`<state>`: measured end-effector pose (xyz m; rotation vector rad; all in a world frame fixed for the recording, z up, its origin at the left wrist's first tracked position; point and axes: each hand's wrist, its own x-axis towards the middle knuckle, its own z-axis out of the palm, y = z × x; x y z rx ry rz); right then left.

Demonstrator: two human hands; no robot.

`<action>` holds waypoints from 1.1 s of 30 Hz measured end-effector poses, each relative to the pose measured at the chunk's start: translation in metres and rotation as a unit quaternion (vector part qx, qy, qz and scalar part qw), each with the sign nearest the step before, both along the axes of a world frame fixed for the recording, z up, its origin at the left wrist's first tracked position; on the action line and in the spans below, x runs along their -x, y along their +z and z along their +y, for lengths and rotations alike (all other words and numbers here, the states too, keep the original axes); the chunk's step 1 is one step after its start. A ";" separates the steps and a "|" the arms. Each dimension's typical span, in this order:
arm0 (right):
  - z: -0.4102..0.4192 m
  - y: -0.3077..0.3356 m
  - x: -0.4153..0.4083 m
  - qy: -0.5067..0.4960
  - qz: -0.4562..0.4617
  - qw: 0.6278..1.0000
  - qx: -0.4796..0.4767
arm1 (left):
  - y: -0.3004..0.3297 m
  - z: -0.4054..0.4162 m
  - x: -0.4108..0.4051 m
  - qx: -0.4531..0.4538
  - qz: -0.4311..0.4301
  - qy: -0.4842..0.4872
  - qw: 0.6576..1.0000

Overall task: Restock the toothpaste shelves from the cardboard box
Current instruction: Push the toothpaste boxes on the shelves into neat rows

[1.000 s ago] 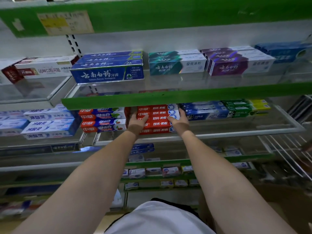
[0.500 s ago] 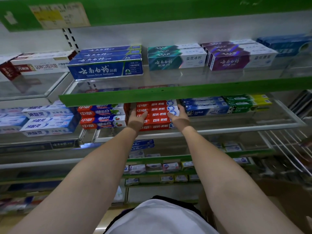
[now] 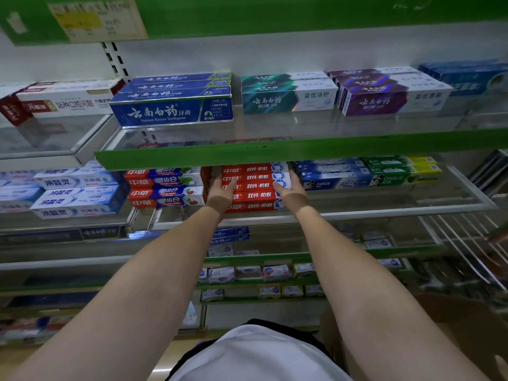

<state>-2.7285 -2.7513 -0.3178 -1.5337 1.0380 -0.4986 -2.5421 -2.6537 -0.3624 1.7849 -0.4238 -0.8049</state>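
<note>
A stack of red toothpaste boxes (image 3: pixel 254 195) lies on the middle glass shelf (image 3: pixel 384 210), under the green shelf edge (image 3: pixel 302 151). My left hand (image 3: pixel 221 192) presses flat against the stack's left end. My right hand (image 3: pixel 291 188) presses against its right end, over the white-blue tips of the boxes. The stack is held between both palms. The cardboard box (image 3: pixel 467 325) sits low at the right, partly hidden by my right arm.
Red-and-blue boxes (image 3: pixel 165 188) sit just left of the stack and blue and green Darlie boxes (image 3: pixel 357 176) just right. The upper shelf carries blue (image 3: pixel 173 105), teal (image 3: pixel 288 94) and purple (image 3: pixel 390 92) boxes. A wire rack (image 3: pixel 467 243) juts out at the right.
Both hands stay on the ends of the red stack. The whole view has shifted slightly; the hands and stack sit a little higher in the frame than a second ago.
</note>
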 end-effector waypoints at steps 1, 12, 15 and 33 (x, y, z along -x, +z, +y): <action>-0.002 -0.002 -0.001 0.003 0.001 1.000 0.003 | 0.008 0.003 0.006 0.000 -0.006 -0.003 1.000; 0.003 -0.005 0.007 -0.023 -0.011 1.000 -0.004 | 0.036 0.017 0.028 -0.083 -0.129 0.016 0.988; 0.006 -0.001 0.010 -0.039 -0.003 0.999 -0.002 | 0.046 0.020 0.036 -0.143 -0.240 0.000 0.960; -0.025 0.004 0.074 -0.103 0.176 0.964 0.169 | 0.054 -0.044 0.125 -0.108 -0.533 -0.266 0.796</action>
